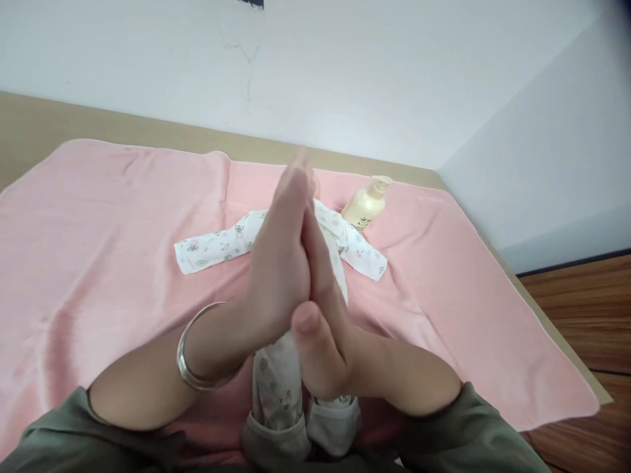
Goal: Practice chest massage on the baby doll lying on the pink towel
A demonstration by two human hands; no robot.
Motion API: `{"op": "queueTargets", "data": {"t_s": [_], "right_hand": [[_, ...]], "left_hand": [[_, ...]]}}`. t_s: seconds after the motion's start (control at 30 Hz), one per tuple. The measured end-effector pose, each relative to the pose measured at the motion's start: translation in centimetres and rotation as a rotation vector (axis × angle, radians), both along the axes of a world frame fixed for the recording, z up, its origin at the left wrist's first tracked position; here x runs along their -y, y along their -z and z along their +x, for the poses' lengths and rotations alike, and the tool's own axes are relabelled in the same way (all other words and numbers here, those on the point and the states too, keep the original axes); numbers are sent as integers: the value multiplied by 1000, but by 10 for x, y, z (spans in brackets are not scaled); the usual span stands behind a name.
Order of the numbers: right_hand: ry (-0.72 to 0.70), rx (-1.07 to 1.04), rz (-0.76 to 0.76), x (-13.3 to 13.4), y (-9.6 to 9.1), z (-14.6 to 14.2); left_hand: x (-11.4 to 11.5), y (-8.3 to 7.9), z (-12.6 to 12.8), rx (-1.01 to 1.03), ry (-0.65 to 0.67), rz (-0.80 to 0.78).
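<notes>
Palm against palm, my left hand (280, 263) and my right hand (323, 282) are pressed together in front of me. Their fingers are stretched out flat and point away from me; the fingertips are blurred. I see nothing held between them, though the inner palms are hidden. A silver bangle (183, 358) circles my left wrist. Below the hands lies a white printed baby outfit (217, 251), its sleeves spread to both sides and its legs towards me. My hands cover its middle and neck, so I cannot tell whether anything is inside it.
A pale yellow pump bottle (365, 207) lies tilted beyond the right sleeve. The pink blanket (123, 249) covers most of the light wooden surface (29, 118). White walls (369, 79) rise behind and to the right, and brown wood (582, 309) shows at the far right.
</notes>
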State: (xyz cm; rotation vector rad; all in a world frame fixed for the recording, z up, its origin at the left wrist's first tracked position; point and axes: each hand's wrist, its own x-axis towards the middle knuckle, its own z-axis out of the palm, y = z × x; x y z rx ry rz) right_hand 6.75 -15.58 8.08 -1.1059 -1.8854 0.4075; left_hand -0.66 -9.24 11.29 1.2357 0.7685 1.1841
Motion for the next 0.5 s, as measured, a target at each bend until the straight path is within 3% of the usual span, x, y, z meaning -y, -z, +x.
{"op": "queueTargets", "data": {"t_s": [0.1,0.2,0.4,0.5], "right_hand": [[-36,-3,-127,-1,-5,0],[-31,-57,-169,-1,-5,0],[58,-200,-57,-7,1,7],[185,-199,-8,-19,7,17]], "left_hand": [[-21,3,6,54,-7,-118],[-46,13,11,51,-50,-68],[-85,40,21,-64,-196,-115],[-93,54,26,-185,-248,-9]]}}
